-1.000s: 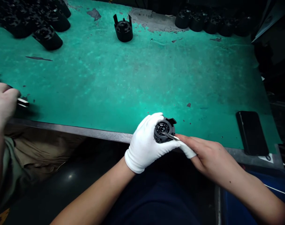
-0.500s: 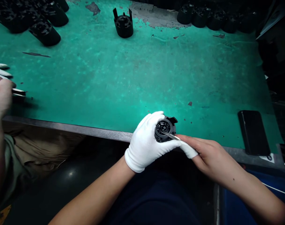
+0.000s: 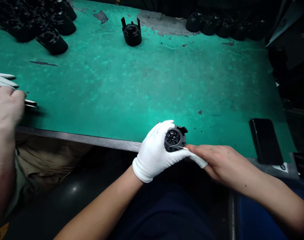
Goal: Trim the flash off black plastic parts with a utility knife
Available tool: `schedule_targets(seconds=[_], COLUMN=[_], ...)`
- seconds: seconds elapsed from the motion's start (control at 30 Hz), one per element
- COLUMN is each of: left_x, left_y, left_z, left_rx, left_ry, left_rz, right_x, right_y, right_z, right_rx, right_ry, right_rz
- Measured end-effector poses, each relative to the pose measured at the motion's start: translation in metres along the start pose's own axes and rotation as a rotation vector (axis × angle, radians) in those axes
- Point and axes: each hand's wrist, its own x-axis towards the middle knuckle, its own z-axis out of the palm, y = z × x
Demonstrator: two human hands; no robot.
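1. Head view, my hands: my left hand (image 3: pixel 155 153), in a white knit cotton glove, is clenched around a round black plastic part (image 3: pixel 175 138), fingers curled over its top and thumb below. The part sits just above the near edge of the table (image 3: pixel 131 86), in front of my lap.
2. The part is a short, matt cylinder. The face turned towards me shows concentric rings joined by spokes, and a squared tab sticks up from its far rim.
3. My right hand (image 3: pixel 217 160) is bare and pinches a thin, shiny metal blade (image 3: pixel 181 147). Its tip lies on the lower face of the part. A white wrap covers the blade's handle where my fingers meet my gloved thumb.
4. The table has a worn green mat, mottled and scuffed, with grey patches at the far side where the coating has peeled. A dark metal strip edges the near side.
5. A black part with prongs (image 3: pixel 131 31) stands alone near the far edge, upright. More dark cylinders (image 3: pixel 51 40) lie heaped at the far left, and a row of parts (image 3: pixel 217 25) sits at the far right, dim in shadow.
6. A flat, glossy black phone (image 3: pixel 266 140) lies at the right of the mat, well apart from my hands.
7. At the left edge a co-worker's bare hand (image 3: pixel 4 106) holds a small pale-tipped tool (image 3: pixel 30 103) over the mat, with white glove fingers (image 3: pixel 3 80) just behind it.
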Motion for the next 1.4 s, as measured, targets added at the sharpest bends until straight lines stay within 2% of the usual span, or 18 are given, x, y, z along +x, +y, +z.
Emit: schedule_targets(seconds=[0.1, 0.2, 0.23, 0.33, 0.43, 0.57, 0.63, 0.77, 0.9, 1.07, 1.27, 1.4], left_x=[0.008, 0.020, 0.024, 0.027, 0.023, 0.015, 0.013, 0.013, 0.016, 0.018, 0.017, 0.015], left_y=[-0.003, -0.015, -0.020, -0.030, -0.029, -0.015, -0.009, -0.006, -0.009, -0.009, -0.009, -0.005], left_z=[-0.013, -0.041, -0.051, -0.066, -0.053, -0.020, -0.013, -0.013, -0.016, -0.015, -0.014, -0.006], left_rx=[0.027, 0.027, 0.020, 0.007, 0.073, 0.149, 0.126, 0.085, 0.069, 0.085, 0.085, 0.110], left_ry=[-0.082, -0.226, -0.203, -0.001, 0.010, 0.031, -0.009, -0.074, -0.099, -0.105, -0.086, -0.026], left_rz=[-0.014, 0.017, 0.013, -0.070, -0.107, -0.034, -0.001, 0.015, 0.024, 0.015, 0.020, -0.006], right_x=[-0.004, -0.018, -0.023, -0.033, -0.028, -0.007, 0.003, 0.014, 0.023, 0.031, 0.025, 0.026], right_y=[0.002, 0.011, 0.015, 0.027, 0.031, 0.030, 0.030, 0.034, 0.038, 0.038, 0.030, 0.018], right_z=[-0.006, -0.009, -0.009, -0.005, 0.001, -0.002, -0.008, -0.018, -0.021, -0.021, -0.011, -0.005], right_rx=[0.055, 0.116, 0.123, 0.144, 0.178, 0.151, 0.098, -0.024, -0.146, -0.256, -0.186, -0.253], right_ry=[0.010, 0.139, 0.199, 0.305, 0.283, 0.234, 0.192, 0.093, 0.085, 0.151, 0.203, 0.234], right_rz=[-0.002, 0.042, 0.075, 0.151, 0.137, 0.121, 0.104, 0.009, -0.018, 0.034, 0.044, 0.157])
